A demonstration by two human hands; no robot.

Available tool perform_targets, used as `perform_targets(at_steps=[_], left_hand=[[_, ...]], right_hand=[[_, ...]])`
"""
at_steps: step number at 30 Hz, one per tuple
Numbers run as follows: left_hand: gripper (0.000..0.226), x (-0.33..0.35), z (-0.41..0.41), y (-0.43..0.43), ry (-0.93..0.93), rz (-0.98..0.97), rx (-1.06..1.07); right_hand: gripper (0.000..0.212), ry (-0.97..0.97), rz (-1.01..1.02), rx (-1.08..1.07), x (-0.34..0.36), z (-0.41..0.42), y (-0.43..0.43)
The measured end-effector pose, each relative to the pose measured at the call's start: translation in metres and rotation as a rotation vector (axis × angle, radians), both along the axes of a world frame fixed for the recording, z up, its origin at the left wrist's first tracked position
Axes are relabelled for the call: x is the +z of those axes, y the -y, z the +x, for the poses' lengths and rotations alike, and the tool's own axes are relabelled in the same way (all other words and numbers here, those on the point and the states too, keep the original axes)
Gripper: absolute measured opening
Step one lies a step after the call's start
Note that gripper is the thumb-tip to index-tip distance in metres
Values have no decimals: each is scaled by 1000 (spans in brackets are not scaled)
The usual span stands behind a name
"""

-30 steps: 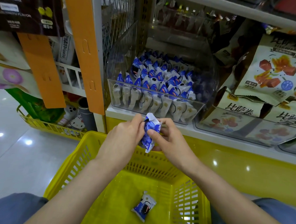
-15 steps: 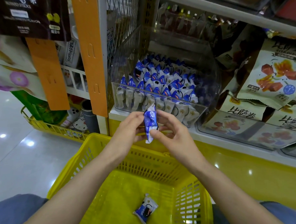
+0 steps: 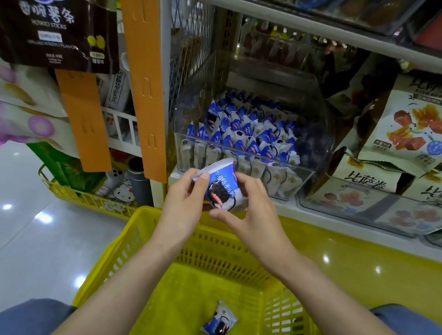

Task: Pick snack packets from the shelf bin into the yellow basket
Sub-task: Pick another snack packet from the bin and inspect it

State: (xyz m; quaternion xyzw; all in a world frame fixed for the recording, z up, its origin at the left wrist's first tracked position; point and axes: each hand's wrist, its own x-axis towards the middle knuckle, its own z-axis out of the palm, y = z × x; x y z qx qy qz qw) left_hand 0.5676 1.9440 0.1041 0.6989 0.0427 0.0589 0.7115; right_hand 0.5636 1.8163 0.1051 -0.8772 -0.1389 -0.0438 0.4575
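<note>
A blue and white snack packet point(image 3: 221, 186) with a dark cookie picture is held face-up between both hands, just in front of the clear shelf bin point(image 3: 315, 151). My left hand point(image 3: 184, 204) pinches its upper left corner. My right hand point(image 3: 251, 210) holds its right side and lower edge with thumb and fingers. The bin holds several more blue and white packets point(image 3: 247, 138). Below my forearms stands the yellow basket point(image 3: 144, 235), with one packet point(image 3: 219, 326) lying on its floor.
Large beige snack bags point(image 3: 416, 131) fill the shelf to the right of the bin. An orange shelf upright point(image 3: 145, 81) and a dark potato-stick bag point(image 3: 56, 23) hang at the left. A low yellow basket point(image 3: 85, 198) with goods sits on the glossy floor.
The packet has been turned from edge-on to face-up between both hands. The view has shifted slightly closer to the shelf.
</note>
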Motion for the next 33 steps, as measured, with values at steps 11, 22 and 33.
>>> perform_targets(at_steps=[11, 22, 33], left_hand=[[16, 33, 23, -22, 395, 434, 68], [20, 24, 60, -34, 549, 1220, 0], [10, 17, 65, -33, 592, 1153, 43]], right_hand=[[12, -159, 304, -44, 54, 20, 10], [20, -53, -115, -241, 73, 169, -37], [32, -307, -419, -10, 67, 213, -51]])
